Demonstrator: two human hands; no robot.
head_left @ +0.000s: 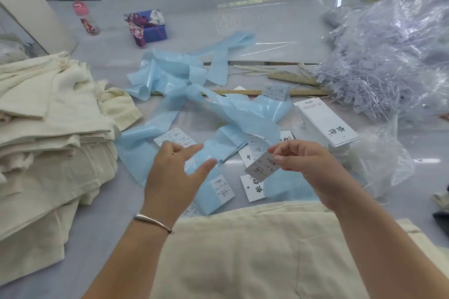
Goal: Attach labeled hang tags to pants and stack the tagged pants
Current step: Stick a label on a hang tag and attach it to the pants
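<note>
My right hand [301,162] pinches a printed size label [262,167] by its upper right corner, fingers [279,150] closed on it, so it hangs just above the counter [279,29]. My left hand [175,172] hovers spread and empty over the blue backing strips [218,109]. The label's long axis runs diagonally, from upper right at my fingertips down to lower left, print facing me. I judge the step to be sticking this label onto a hang tag [252,189], one lying just below it. To do it well I would steady that tag with the left hand, square the label's long edge to the tag's, then press from one end. The pants [255,250] wait nearest me; the cream stack [48,128] sits to the left.
</note>
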